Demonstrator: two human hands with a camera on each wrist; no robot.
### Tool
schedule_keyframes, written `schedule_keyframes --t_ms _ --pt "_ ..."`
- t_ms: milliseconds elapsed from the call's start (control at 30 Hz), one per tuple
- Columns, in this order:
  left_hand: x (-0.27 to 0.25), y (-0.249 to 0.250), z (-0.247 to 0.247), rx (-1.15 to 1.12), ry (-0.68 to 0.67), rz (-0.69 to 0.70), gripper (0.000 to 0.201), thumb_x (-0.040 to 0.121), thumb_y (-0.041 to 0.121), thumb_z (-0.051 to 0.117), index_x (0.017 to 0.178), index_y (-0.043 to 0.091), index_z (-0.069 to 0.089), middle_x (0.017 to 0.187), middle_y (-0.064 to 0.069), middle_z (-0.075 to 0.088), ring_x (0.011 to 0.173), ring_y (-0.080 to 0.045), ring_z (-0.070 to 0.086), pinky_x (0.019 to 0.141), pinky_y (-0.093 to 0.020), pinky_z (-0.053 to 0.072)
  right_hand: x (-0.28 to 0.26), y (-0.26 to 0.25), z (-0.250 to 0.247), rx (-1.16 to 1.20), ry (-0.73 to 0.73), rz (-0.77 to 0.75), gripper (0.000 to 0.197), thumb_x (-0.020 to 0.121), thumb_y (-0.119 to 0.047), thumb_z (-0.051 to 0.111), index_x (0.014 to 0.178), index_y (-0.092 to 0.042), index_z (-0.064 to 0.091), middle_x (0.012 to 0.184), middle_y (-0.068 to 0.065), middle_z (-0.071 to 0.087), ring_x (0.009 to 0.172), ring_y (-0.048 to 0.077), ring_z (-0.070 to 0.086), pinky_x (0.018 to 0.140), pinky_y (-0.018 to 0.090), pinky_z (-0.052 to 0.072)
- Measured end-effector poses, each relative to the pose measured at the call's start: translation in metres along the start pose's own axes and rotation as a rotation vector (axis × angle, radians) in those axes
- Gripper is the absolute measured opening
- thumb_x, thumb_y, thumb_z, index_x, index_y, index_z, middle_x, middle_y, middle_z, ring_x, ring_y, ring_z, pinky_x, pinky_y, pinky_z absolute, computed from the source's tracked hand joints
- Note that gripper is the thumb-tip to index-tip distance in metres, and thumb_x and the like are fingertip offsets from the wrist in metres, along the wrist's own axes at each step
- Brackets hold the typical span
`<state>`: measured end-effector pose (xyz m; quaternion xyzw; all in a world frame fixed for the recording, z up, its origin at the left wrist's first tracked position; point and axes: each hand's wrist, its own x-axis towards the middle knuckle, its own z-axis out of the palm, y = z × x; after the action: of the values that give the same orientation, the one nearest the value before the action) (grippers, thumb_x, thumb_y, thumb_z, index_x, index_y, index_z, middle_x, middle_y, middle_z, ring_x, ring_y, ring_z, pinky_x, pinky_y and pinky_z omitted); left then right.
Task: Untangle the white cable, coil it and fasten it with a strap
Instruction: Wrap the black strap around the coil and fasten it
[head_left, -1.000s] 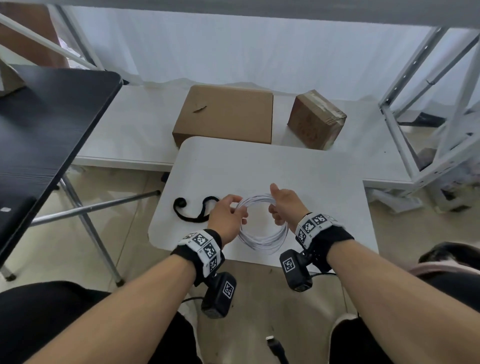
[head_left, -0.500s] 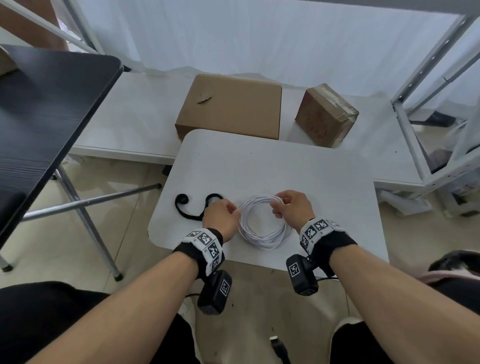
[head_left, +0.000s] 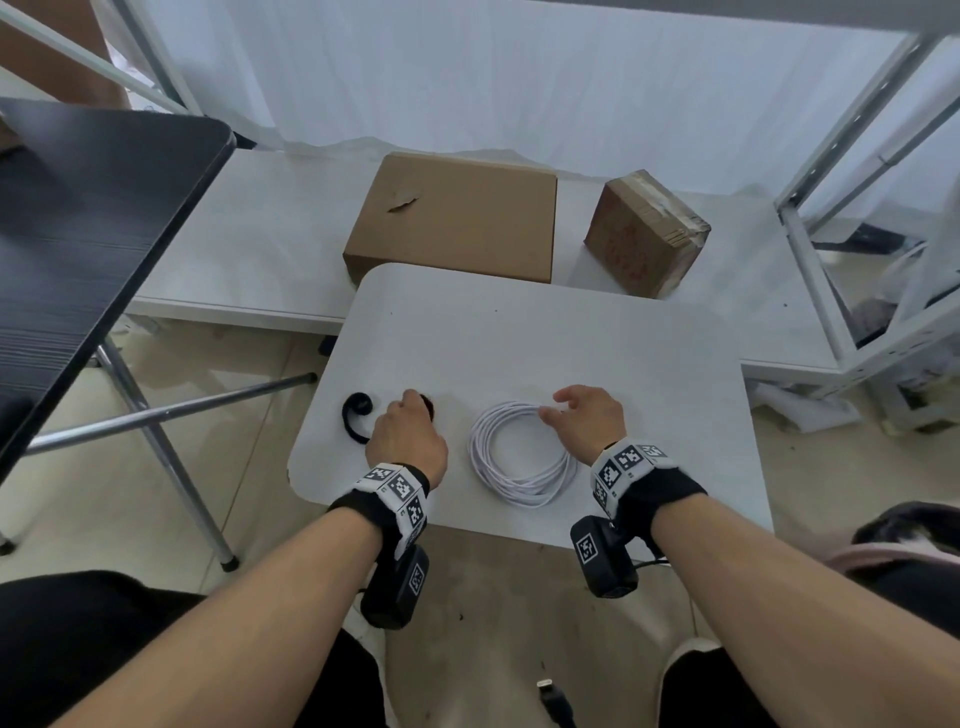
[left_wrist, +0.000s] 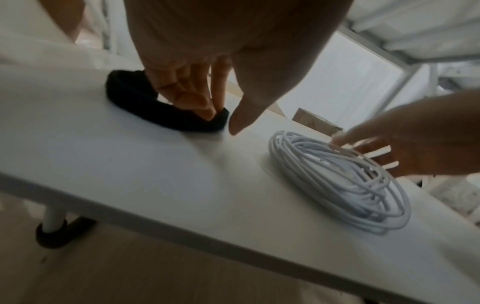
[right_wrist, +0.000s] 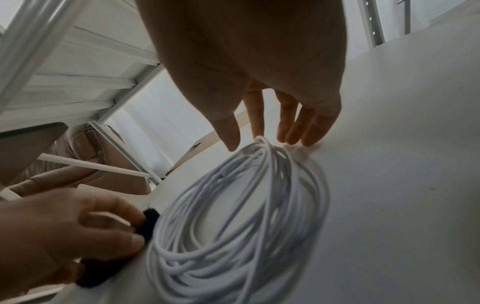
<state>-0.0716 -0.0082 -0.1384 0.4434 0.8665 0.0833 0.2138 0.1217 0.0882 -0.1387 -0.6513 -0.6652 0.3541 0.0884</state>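
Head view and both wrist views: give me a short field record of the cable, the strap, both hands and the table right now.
cable: white cable coiled, lying flat on the white table, no strap on it
strap: black strap on the table, left of the coil, apart from it
left hand: left hand over the strap, fingertips pinching its near end
right hand: right hand with fingers straight, fingertips at the coil's far edge
task stage: coiled, not yet fastened

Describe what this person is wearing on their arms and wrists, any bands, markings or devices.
Both forearms are bare, with no sleeves. The left wrist band and the right wrist band are black, each topped by a white strip of square black-and-white markers. A black camera block bearing one such marker hangs under each wrist; a thin black cable leaves the right one.
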Motion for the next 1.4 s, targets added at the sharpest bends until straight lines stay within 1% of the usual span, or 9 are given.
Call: schedule_keyframes --t_ms 167,367,533,667,833,933,1033,1233,1400 --pt "-0.003 0.004 -0.003 0.092 0.019 0.083 0.023 0.097 0.024 0.051 0.114 0.019 0.066 0.112 -0.003 0.07 0.112 -0.029 0.056 0.089 -0.04 0.046 -0.005 -0.009 -0.009 0.017 0.061 -0.006 0.041 0.09 -0.043 0.065 0.121 -0.016 0.065 0.13 0.012 0.06 0.12 0.027 0.056 0.105 0.033 0.038" --pt "-0.014 0.052 -0.052 -0.405 0.129 0.236 0.013 0.098 0.03 0.049 0.106 0.023 0.058 0.088 0.0 0.073 0.088 -0.025 0.066 0.082 -0.037 0.053 -0.032 -0.039 -0.046 0.301 0.054 -0.184 0.025 0.091 -0.022 0.068 0.114 -0.014 0.07 0.109 0.005 0.072 0.096 0.016 0.067 0.098 0.036 0.051" --pt "-0.047 0.097 -0.115 -0.831 -0.102 0.391 0.009 0.102 0.012 0.052 0.105 0.01 0.06 0.079 -0.004 0.075 0.065 -0.012 0.066 0.072 -0.028 0.057 -0.062 -0.065 -0.085 0.475 0.02 -0.339 0.024 0.091 -0.017 0.068 0.114 -0.021 0.067 0.1 0.0 0.073 0.086 0.016 0.072 0.085 0.042 0.059" --pt "-0.073 0.117 -0.142 -1.055 -0.297 0.446 0.013 0.104 0.011 0.05 0.109 0.008 0.061 0.082 -0.009 0.073 0.067 -0.015 0.064 0.071 -0.027 0.058 -0.084 -0.074 -0.122 0.604 0.025 -0.398 0.029 0.093 -0.011 0.065 0.12 -0.022 0.064 0.104 0.004 0.072 0.085 0.023 0.073 0.079 0.043 0.061" --pt "-0.088 0.136 -0.146 -1.081 -0.334 0.516 0.016 0.104 0.012 0.05 0.113 0.006 0.061 0.074 -0.007 0.065 0.072 -0.019 0.065 0.073 -0.027 0.057 -0.102 -0.07 -0.147 0.794 -0.137 -0.401 0.022 0.1 -0.012 0.056 0.095 0.008 0.066 0.072 0.001 0.064 0.069 0.017 0.061 0.073 0.035 0.057" --pt "-0.091 0.145 -0.144 -1.118 -0.322 0.538 0.015 0.104 0.012 0.05 0.111 0.007 0.062 0.072 -0.005 0.066 0.074 -0.018 0.066 0.073 -0.027 0.057 -0.102 -0.065 -0.151 0.846 -0.129 -0.392 0.019 0.099 -0.01 0.058 0.088 0.002 0.068 0.073 0.003 0.064 0.073 0.018 0.062 0.074 0.034 0.055" --pt "-0.092 0.147 -0.144 -1.116 -0.31 0.548 0.015 0.104 0.014 0.051 0.111 0.008 0.063 0.072 -0.006 0.065 0.074 -0.02 0.065 0.074 -0.028 0.057 -0.099 -0.059 -0.157 0.834 -0.08 -0.398 0.015 0.098 -0.003 0.058 0.104 0.004 0.07 0.081 0.008 0.071 0.075 0.017 0.066 0.073 0.03 0.058" --pt "-0.095 0.146 -0.139 -1.037 -0.348 0.519 0.013 0.102 0.021 0.054 0.097 0.019 0.066 0.064 -0.002 0.053 0.053 -0.013 0.038 0.053 -0.02 0.036 -0.091 -0.053 -0.169 0.76 0.134 -0.421 0.016 0.099 -0.002 0.055 0.103 -0.005 0.071 0.084 0.014 0.073 0.065 0.017 0.07 0.061 0.026 0.055" --pt "-0.096 0.146 -0.134 -0.982 -0.384 0.543 0.021 0.103 0.022 0.053 0.1 0.01 0.07 0.066 -0.003 0.053 0.06 -0.016 0.042 0.062 -0.024 0.04 -0.087 -0.044 -0.181 0.701 0.248 -0.407 0.018 0.094 -0.003 0.061 0.102 -0.011 0.075 0.082 0.006 0.073 0.068 0.012 0.066 0.068 0.026 0.054"
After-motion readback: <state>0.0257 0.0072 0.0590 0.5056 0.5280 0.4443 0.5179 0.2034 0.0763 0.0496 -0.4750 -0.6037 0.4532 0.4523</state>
